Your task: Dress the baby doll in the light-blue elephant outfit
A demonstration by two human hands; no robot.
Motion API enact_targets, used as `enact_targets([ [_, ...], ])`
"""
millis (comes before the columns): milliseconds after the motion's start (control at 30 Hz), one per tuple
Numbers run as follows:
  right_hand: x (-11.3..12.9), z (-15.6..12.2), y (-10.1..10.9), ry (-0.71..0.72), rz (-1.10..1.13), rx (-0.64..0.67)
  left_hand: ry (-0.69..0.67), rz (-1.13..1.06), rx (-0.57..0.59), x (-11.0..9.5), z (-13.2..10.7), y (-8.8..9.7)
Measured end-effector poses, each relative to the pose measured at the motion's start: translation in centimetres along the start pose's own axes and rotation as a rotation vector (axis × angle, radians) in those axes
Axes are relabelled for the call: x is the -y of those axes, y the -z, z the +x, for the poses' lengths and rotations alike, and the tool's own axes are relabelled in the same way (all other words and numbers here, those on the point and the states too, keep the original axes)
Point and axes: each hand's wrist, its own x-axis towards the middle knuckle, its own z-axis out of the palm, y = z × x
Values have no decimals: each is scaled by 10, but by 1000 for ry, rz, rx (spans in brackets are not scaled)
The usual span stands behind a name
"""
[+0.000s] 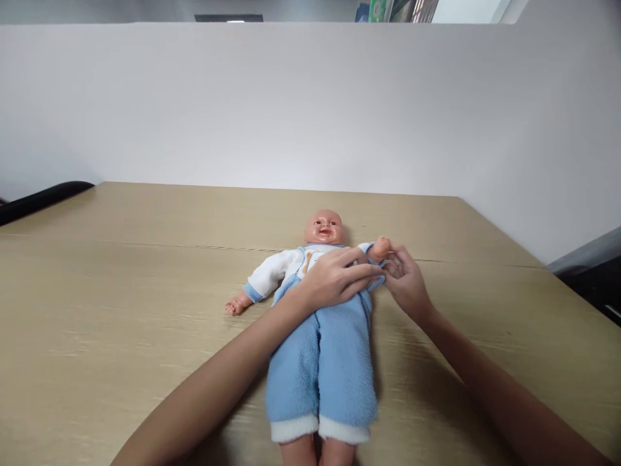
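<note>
A baby doll (320,362) lies on its back, head away from me, in light-blue fleece overalls and a white top. Across its chest rests my left hand (339,277), fingers stretched out towards the doll's arm on the right. My right hand (403,277) is beside that arm, its fingers bent and pinched at a light-blue edge of the doll's clothes (377,283). The doll's small hand (380,248) touches or nearly touches my right fingertips. Its other arm (272,275) stretches out to the left. My left thumb and part of the doll's chest are hidden.
The doll lies on a wood-coloured table (121,336) with a seam across it. Behind stands a pale partition wall (291,103). Dark chair-like parts show at the left edge (48,197) and right edge (596,285).
</note>
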Motion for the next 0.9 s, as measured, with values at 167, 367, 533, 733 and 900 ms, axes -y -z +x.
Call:
enact_targets([
  [167,-6,-15,-13,159,-198,116,-17,104,-44,3,-11,2],
  [367,3,-30,-5,205,-258,157,15,-51,-123,1,-8,5],
  [533,3,-33,-8,208,-284,157,253,-377,-106,-4,9,11],
  [733,3,-32,-16,206,-281,98,616,-738,46,10,24,8],
  [900,2,-32,-21,92,-141,45,665,-694,108,20,26,4],
])
